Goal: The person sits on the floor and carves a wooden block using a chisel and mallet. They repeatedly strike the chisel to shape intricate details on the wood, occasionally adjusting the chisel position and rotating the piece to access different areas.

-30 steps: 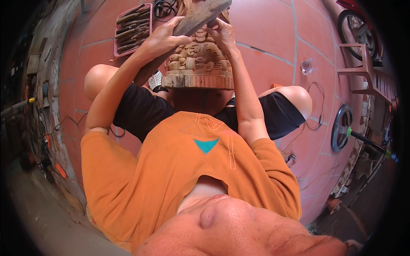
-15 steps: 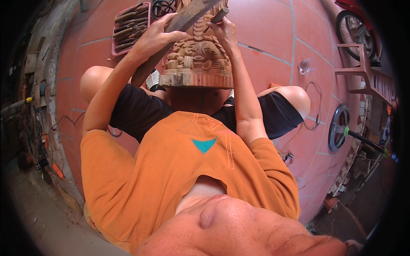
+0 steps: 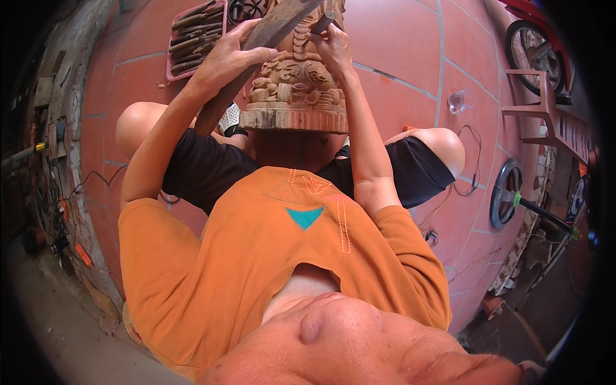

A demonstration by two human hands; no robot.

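- A red tiled floor [image 3: 398, 38] fills the background, seen from above a seated person in an orange shirt and black shorts.
- A wooden carving [image 3: 295, 83] stands upright between the knees, directly under both hands.
- The left hand [image 3: 224, 61] is wrapped around a long wooden mallet [image 3: 256, 58] that slants across the carving's left side.
- The right hand [image 3: 330, 48] is closed around a chisel [image 3: 324, 22], its tip set against the top of the carving.
- A pink tray of tools [image 3: 196, 35] lies on the floor just left of the left hand.
- A pink plastic chair [image 3: 545, 122] stands well to the right of the right hand, with a wheel [image 3: 529, 42] beyond it.
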